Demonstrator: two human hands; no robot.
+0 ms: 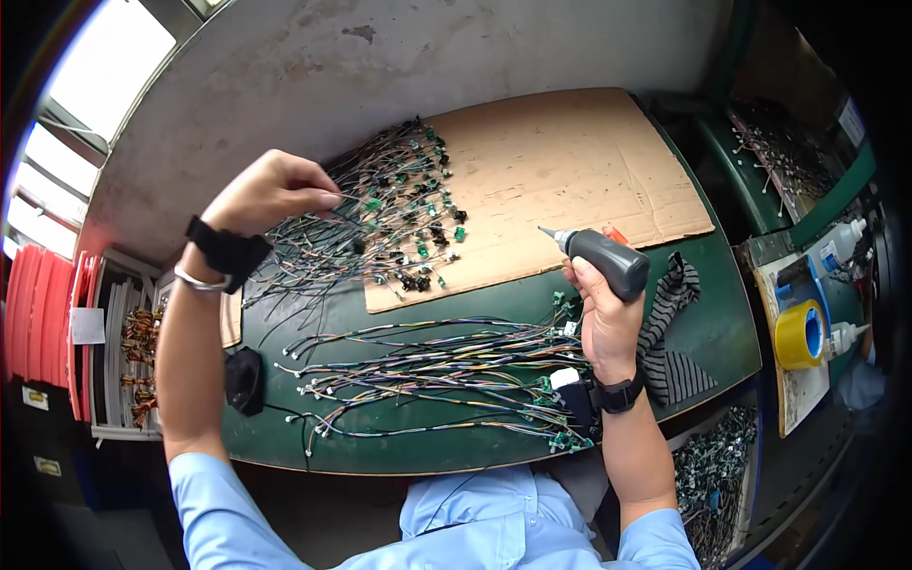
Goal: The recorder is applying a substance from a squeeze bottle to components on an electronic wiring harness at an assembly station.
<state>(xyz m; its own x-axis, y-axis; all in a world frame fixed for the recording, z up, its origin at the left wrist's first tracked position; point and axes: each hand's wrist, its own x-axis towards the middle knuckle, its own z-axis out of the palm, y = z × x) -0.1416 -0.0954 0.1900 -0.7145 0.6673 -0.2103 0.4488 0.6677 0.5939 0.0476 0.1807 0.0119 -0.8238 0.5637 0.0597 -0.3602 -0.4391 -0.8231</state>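
Observation:
My left hand point(277, 193) is raised over the far left of the table, thumb and fingertips pinching a thin wire. A small green piece point(371, 204) appears at the wire's end, above a heap of dark wires point(318, 237) with green and black ends. In my right hand point(608, 323) is a dark grey squeeze bottle point(613, 264), tilted, its pale tapered nozzle pointing left and up. Below the hands lie several multicoloured wire harnesses point(427, 383) with white connectors at the left and small green boards at the right. The bottle touches neither the wires nor the boards.
Under part of the heap lies a cardboard sheet point(570, 171) on the green table point(731, 332). A striped cloth point(673, 375) sits by my right wrist, a black object point(245, 380) at the left. Yellow tape point(800, 334) and red panels point(38, 309) stand off the sides.

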